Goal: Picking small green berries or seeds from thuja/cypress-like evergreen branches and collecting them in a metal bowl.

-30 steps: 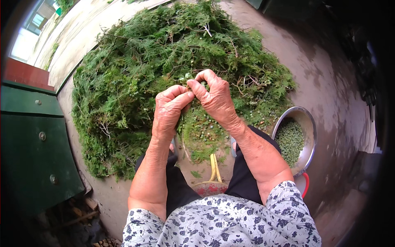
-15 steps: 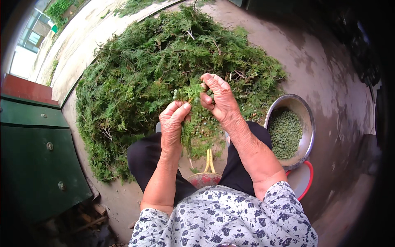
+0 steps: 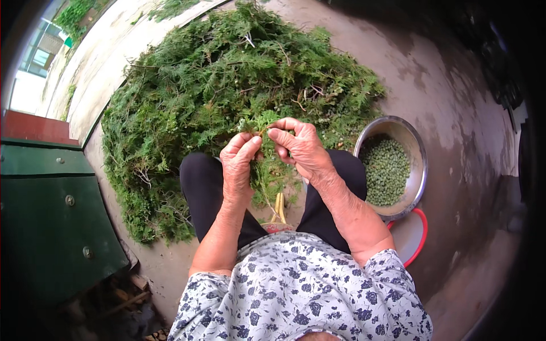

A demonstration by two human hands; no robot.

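My left hand (image 3: 238, 162) pinches a green conifer sprig (image 3: 262, 120) between thumb and fingers, above the near edge of the branch pile. A cluster of small pale green cones (image 3: 244, 125) shows on the sprig, beside my left fingertips. My right hand (image 3: 304, 149) meets it from the right, thumb and forefinger closed on the sprig. The other right fingers are curled, and whether loose cones lie inside them is hidden. More feathery greenery hangs below my left hand, between my knees.
A large heap of cut conifer branches (image 3: 216, 85) spreads in front of me. To my right stands a metal bowl (image 3: 420, 173) with green cones (image 3: 387, 173) inside. A red-rimmed basin (image 3: 421, 241) lies partly under it. Dark green metal panels (image 3: 51, 227) stand at left.
My right hand has come down and left, from curled fingers apart from the sprig to a pinch on it. My left hand has kept its grip. The whole view has shifted slightly.
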